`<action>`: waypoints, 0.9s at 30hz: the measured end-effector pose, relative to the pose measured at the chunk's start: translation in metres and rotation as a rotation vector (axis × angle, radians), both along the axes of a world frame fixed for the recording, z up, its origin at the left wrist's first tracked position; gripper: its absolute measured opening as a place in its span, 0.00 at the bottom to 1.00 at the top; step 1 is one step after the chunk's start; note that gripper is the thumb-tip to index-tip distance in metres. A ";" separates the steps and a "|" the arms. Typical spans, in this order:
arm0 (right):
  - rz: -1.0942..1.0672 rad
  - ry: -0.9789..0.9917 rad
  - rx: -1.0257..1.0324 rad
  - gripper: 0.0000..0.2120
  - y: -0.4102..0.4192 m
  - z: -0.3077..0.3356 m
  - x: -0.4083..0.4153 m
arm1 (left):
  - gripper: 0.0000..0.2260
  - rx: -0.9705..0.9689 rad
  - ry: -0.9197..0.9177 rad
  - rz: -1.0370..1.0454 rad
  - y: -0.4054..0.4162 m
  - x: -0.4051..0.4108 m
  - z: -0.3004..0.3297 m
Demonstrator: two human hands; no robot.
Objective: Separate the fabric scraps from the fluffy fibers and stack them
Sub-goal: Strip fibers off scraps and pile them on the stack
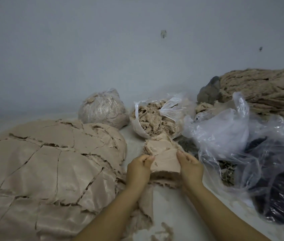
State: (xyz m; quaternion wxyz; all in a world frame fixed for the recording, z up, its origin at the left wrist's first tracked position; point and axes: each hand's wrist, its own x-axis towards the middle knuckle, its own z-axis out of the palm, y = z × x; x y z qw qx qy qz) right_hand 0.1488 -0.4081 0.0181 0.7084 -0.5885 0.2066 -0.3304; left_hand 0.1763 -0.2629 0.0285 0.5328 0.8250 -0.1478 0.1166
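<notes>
Beige fabric scrap (164, 162) sat between both hands, just right of the big stacked scrap pile (50, 162). Left hand (138, 168) and right hand (190, 168) each pinched an edge in a curled grip, an open bag of fluffy fibers (153, 119) behind.

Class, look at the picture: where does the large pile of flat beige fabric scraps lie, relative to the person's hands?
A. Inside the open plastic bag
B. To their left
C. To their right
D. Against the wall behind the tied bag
B: the pile of flat scraps spreads left of the left hand and right hand.
</notes>
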 end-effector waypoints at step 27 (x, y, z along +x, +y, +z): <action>0.167 0.230 -0.865 0.06 0.021 -0.016 -0.043 | 0.07 0.736 0.099 -0.561 0.114 -0.041 0.034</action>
